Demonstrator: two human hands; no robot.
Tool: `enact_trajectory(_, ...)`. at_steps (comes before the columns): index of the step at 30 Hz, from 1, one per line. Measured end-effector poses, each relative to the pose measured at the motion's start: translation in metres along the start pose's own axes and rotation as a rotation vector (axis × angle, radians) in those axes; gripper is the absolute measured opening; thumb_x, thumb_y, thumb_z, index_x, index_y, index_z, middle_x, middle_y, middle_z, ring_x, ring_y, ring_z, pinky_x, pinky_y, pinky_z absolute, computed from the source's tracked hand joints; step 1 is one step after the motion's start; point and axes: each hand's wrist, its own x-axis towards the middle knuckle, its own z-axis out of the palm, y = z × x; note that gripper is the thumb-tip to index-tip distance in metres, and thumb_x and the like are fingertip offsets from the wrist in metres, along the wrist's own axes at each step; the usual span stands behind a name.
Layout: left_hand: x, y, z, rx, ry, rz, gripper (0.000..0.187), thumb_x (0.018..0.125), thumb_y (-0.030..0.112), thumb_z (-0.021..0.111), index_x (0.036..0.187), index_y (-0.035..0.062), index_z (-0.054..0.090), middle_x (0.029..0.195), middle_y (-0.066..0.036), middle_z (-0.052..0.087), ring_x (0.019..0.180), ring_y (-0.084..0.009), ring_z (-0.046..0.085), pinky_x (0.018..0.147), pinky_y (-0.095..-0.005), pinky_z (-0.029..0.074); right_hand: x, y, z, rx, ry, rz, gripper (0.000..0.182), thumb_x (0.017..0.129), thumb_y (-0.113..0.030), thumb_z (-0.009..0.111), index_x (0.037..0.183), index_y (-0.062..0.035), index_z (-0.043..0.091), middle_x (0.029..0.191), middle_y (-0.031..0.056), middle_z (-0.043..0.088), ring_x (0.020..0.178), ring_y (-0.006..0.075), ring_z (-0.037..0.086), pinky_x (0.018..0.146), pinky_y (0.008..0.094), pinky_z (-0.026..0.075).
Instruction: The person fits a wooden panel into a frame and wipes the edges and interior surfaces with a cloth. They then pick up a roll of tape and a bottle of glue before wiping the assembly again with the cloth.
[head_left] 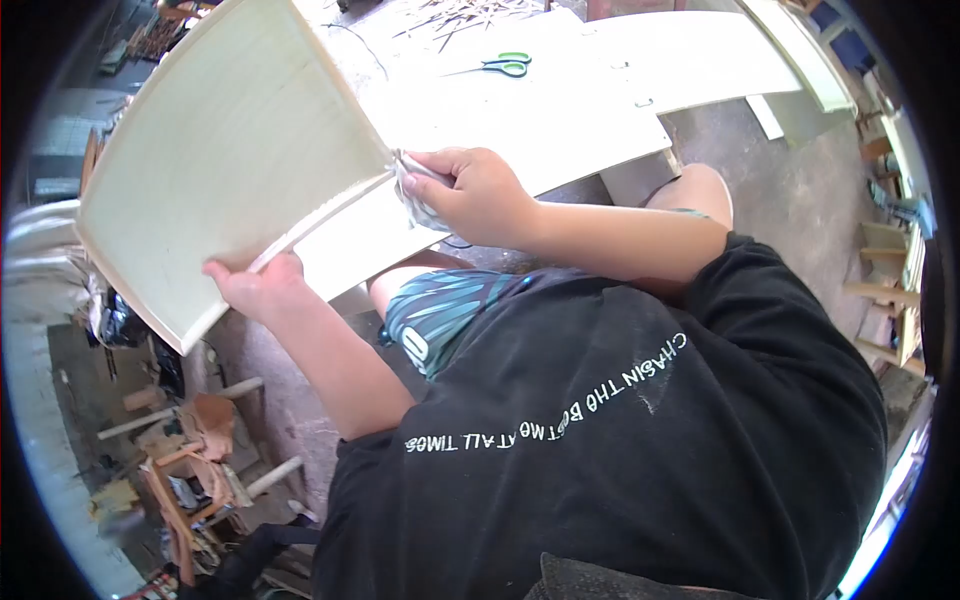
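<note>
A large pale panel (225, 150) with a raised edge is held up at a tilt on the left of the head view. My left hand (260, 287) grips its near edge, thumb on the face and the other fingers mostly hidden. At the panel's right corner, my right hand (478, 195) is closed around a crumpled whitish cloth (418, 205), which presses against the edge. Below and behind the panel is a bright white table (570, 130). Green-handled scissors (510, 66) lie on it, beyond my right hand.
Thin strips (465, 18) are scattered at the table's far end. Another white panel (710, 60) extends to the right. On the floor at lower left stands a wooden frame (170, 500) with scraps on it. Wooden shelving (885, 290) lines the far right.
</note>
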Motion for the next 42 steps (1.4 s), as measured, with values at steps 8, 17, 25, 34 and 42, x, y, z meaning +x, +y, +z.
enact_trajectory(8,0.025,0.028,-0.014,-0.210,0.020,-0.095,0.050,0.100,0.036,0.063,0.141,0.0095,0.052,0.139,-0.006,0.058,0.129,-0.0264,0.055,0.111,-0.0486,0.044,0.016,0.083,-0.046,-0.417,-0.027,-0.189,0.031,0.093,-0.016,0.067,0.122,-0.0062,0.072,0.110,0.0172,0.072,0.093,0.0299,0.071,0.087,0.0382,0.056)
enact_trajectory(17,0.042,0.048,-0.040,-0.219,-0.064,-0.076,0.047,0.101,0.034,0.059,0.141,0.0088,0.052,0.141,-0.009,0.058,0.129,-0.0292,0.055,0.108,-0.0526,0.046,-0.010,0.192,0.008,-0.898,-0.457,-0.399,0.037,0.100,-0.027,0.052,0.133,-0.0153,0.064,0.142,0.0111,0.058,0.142,0.0295,0.044,0.116,0.0500,0.035)
enact_trajectory(25,0.030,0.056,-0.029,-0.260,-0.064,0.005,0.047,0.103,0.039,0.056,0.142,0.0129,0.052,0.142,-0.008,0.056,0.131,-0.0284,0.053,0.112,-0.0555,0.041,0.006,0.177,-0.034,-0.800,-0.672,-0.295,0.034,0.099,-0.014,0.054,0.130,-0.0087,0.067,0.144,0.0095,0.059,0.145,0.0258,0.042,0.122,0.0423,0.031)
enact_trajectory(34,0.038,0.061,-0.062,-0.253,-0.086,-0.002,0.055,0.102,0.044,0.056,0.145,0.0116,0.046,0.143,-0.010,0.054,0.130,-0.0318,0.053,0.110,-0.0566,0.044,0.002,0.176,-0.045,-0.817,-0.582,-0.202,0.032,0.100,-0.014,0.055,0.127,-0.0043,0.068,0.142,0.0148,0.060,0.141,0.0284,0.047,0.120,0.0426,0.033)
enact_trajectory(42,0.061,0.067,-0.092,-0.227,0.014,0.071,0.054,0.103,0.041,0.056,0.145,0.0089,0.048,0.141,-0.013,0.056,0.131,-0.0342,0.054,0.108,-0.0580,0.046,0.043,0.213,0.053,-0.975,-0.714,-0.575,0.029,0.091,-0.019,0.063,0.114,-0.0039,0.072,0.113,0.0141,0.070,0.120,0.0324,0.060,0.119,0.0469,0.034)
